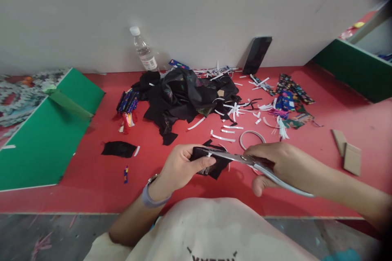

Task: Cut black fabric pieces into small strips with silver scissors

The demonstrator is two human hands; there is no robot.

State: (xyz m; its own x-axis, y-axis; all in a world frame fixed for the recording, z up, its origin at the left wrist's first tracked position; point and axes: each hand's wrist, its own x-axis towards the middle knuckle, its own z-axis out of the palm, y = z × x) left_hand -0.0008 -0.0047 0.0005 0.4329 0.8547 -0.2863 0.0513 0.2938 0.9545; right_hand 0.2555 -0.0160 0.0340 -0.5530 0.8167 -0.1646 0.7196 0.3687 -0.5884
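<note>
My left hand is closed on a small piece of black fabric, pinched between thumb and fingers. A bit of white shows at the fabric under my thumb. My right hand grips a pair of scissors, whose blades reach left to the fabric's upper edge. How far apart the blades stand is hard to tell. Another black scrap lies on the table below the blades. Just beyond my right hand sits a pale ring, like a tape roll, partly hidden by the hand.
A heap of black fabric and several white strips lie ahead on the red table. A water bottle and a phone lean at the grey wall. Green dividers flank both sides; cardboard pieces lie right.
</note>
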